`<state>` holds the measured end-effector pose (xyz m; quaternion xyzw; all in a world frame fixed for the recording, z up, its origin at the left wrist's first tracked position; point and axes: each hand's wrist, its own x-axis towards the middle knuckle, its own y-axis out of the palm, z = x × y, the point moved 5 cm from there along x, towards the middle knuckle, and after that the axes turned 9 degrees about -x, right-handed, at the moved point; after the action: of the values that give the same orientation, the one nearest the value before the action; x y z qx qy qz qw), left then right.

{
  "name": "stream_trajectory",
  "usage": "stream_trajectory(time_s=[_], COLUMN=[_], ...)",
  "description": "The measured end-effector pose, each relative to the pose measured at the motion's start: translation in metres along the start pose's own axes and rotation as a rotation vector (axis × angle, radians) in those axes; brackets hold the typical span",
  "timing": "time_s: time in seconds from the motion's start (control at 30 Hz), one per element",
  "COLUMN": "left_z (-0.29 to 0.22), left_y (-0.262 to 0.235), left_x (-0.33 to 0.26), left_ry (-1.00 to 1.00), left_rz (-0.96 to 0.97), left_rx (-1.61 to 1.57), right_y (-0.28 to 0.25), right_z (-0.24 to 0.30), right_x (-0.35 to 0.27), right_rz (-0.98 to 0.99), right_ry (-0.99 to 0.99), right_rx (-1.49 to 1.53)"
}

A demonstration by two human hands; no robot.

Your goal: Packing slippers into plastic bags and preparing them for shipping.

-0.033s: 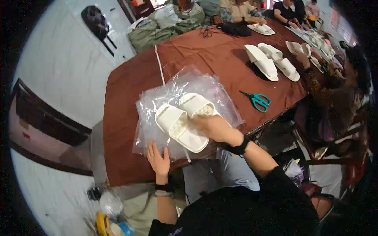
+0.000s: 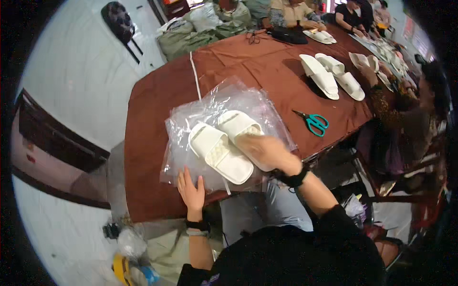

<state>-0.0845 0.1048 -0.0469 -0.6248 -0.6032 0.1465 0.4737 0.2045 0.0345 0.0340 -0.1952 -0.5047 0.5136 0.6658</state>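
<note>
A pair of white slippers lies side by side on a stack of clear plastic bags (image 2: 181, 131) in front of me. The left slipper (image 2: 234, 164) is fully in view. Over the right slipper (image 2: 238, 123) is my right hand (image 2: 269, 151), covering part of its footbed. Motion smears its fingers, so whether they grip the slipper is unclear. My left hand (image 2: 191, 190) rests flat with fingers stretched, on the near edge of the bags beside the left slipper. It holds nothing.
Teal-handled scissors (image 2: 315, 124) lie to the right on the brown tablecloth (image 2: 152, 109). Beyond them is another pair of white slippers (image 2: 322, 78). A person (image 2: 405, 109) works at the right, others at the far end. Green sacks (image 2: 186, 45) are piled behind the table.
My right hand has shifted slightly toward me and to the right, over the right slipper. My left hand stays in place on the bags.
</note>
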Motion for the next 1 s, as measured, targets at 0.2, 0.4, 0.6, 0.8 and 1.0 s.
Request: stream_trajectory(time_s=[0.2, 0.4, 0.6, 0.8, 1.0], left_z=[-0.027, -0.112, -0.131, -0.126, -0.122], left_y=[-0.020, -0.019, 0.023, 0.036, 0.022], left_x=[0.000, 0.023, 0.038, 0.036, 0.025], left_ry=[0.074, 0.194, 0.509, 0.359, 0.276], left_rz=[-0.072, 0.315, 0.174, 0.223, 0.033], left_rx=[-0.025, -0.177, -0.097, -0.273, -0.392], right_y=[-0.083, -0.087, -0.081, -0.060, -0.019], right_z=[-0.122, -0.180, -0.184, -0.133, -0.008], right_x=[-0.053, -0.097, -0.113, -0.128, -0.096], right_rz=[-0.222, -0.077, 0.024, -0.019, 0.388], right_ry=[0.408, 0.420, 0.558, 0.530, 0.549], right_rx=[-0.516, -0.521, -0.737, 0.475, 0.968])
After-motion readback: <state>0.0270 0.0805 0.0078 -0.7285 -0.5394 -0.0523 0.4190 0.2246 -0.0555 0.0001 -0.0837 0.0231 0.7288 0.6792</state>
